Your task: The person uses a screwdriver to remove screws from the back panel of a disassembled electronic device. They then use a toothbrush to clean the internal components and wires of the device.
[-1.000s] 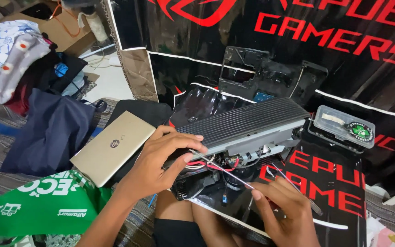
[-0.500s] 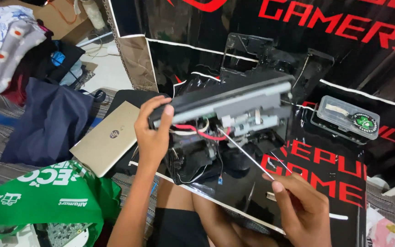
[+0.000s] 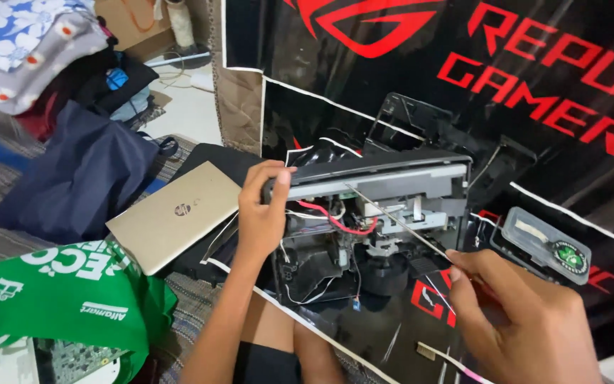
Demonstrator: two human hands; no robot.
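Observation:
A grey and black opened device, likely a printer body [image 3: 385,174], stands tilted up on its edge over a black and red banner [image 3: 556,107]. Its underside faces me, with red and white wires [image 3: 335,220] and black plastic parts showing. My left hand [image 3: 264,206] grips the device's left end and holds it up. My right hand [image 3: 520,320] holds a long thin screwdriver [image 3: 396,220] whose tip reaches into the device's inner frame.
A closed gold laptop [image 3: 175,213] lies left of the device on a black sleeve. A green bag [image 3: 58,291], a dark blue bag [image 3: 83,174] and piled clothes [image 3: 30,50] lie further left. A small clear box [image 3: 545,245] sits at the right.
My left hand has tipped the device from lying flat to standing on its edge. The screwdriver in my right hand has moved up into the exposed underside.

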